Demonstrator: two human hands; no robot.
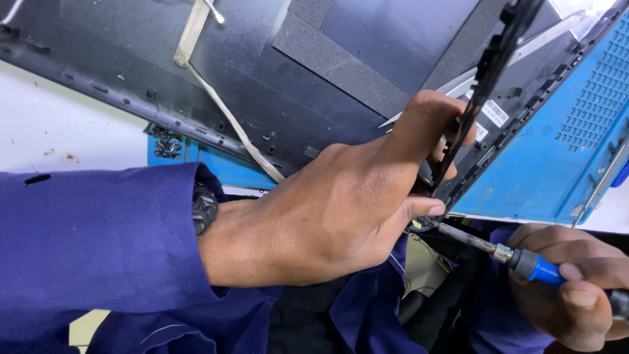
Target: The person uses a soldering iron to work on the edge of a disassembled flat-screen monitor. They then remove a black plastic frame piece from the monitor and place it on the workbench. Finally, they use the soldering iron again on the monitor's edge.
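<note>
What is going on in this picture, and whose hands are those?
The camera sits on a person's head and looks down, so you see that person's own two hands. The left hand, in a blue sleeve with a watch, grips the thin black frame of an opened laptop. The right hand holds a screwdriver with a blue collar, its tip pointing at the corner near the left thumb. The big dark panel is the laptop's lid, with a pale flat cable across it. A blue cover lies on the right, on a white table.

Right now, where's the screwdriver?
In the head view, lower right: the screwdriver is gripped by the right hand, its tip beneath the left hand.
</note>
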